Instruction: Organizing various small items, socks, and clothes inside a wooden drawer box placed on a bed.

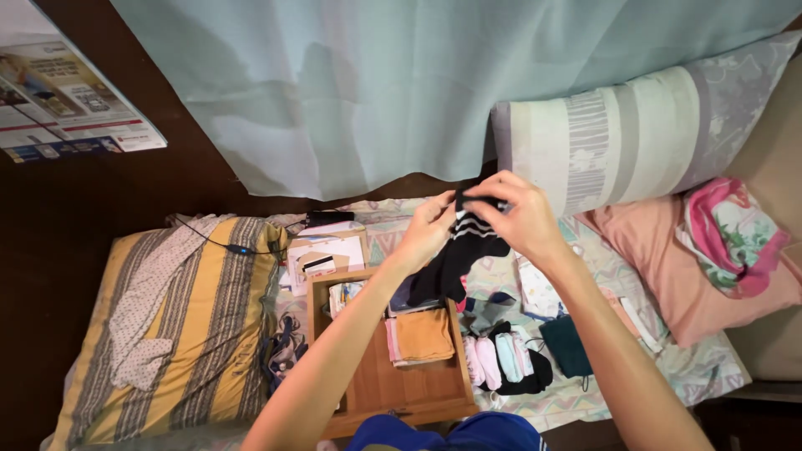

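Both hands, left hand (430, 230) and right hand (510, 215), pinch a black striped sock (459, 255), its top hidden by fingers; at six o'clock, a wooden drawer (401, 384) holds folded orange cloth (424, 334).

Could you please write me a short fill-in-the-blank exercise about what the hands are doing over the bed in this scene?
1. Both hands, the left hand and the right hand, hold a black sock with ____ stripes.
2. Below the sock, a folded orange cloth lies inside an open ____ drawer resting on the bed.
3. To the left of the drawer lies a pillow with yellow and ____ stripes.

Missing words: white; wooden; grey
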